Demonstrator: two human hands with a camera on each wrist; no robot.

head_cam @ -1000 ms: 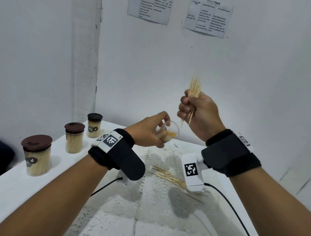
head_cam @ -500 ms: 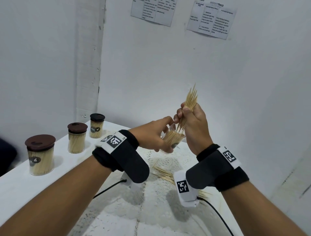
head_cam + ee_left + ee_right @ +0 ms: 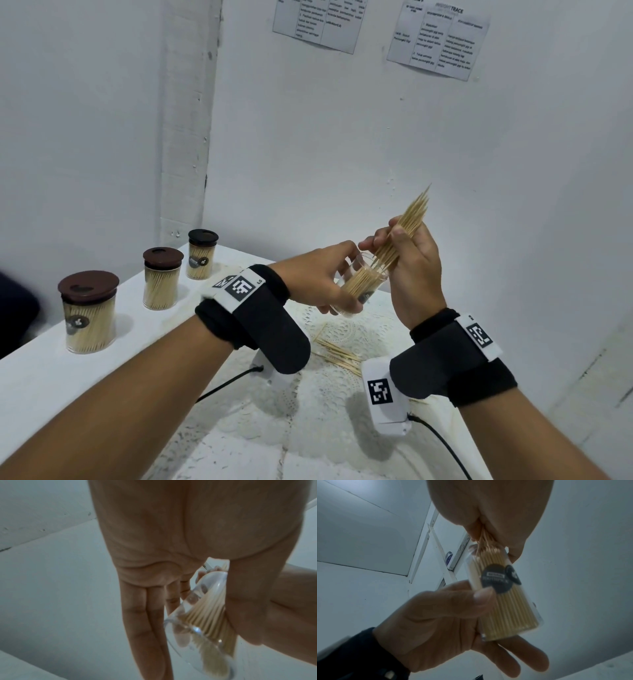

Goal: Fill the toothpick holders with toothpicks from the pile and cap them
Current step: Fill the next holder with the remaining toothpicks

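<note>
My left hand (image 3: 329, 274) grips a clear, uncapped toothpick holder (image 3: 363, 284) above the table, tilted with its mouth toward the right. The holder (image 3: 503, 597) carries a dark round label and is mostly full of toothpicks. My right hand (image 3: 411, 260) pinches a bundle of toothpicks (image 3: 407, 226) whose lower ends sit in the holder's mouth and whose tips stick up past the fingers. In the left wrist view the holder (image 3: 202, 616) lies between thumb and fingers. A small pile of loose toothpicks (image 3: 339, 353) lies on the lace mat (image 3: 342, 404) below.
Three capped, filled holders stand along the table's left side: near (image 3: 88, 311), middle (image 3: 161, 278) and far (image 3: 202, 254). White walls enclose the table at the back and right. Cables run from both wrist cameras.
My right hand came down from above and to the right and brought the bundle's lower ends into the holder's mouth. The left hand moved the holder slightly down.
</note>
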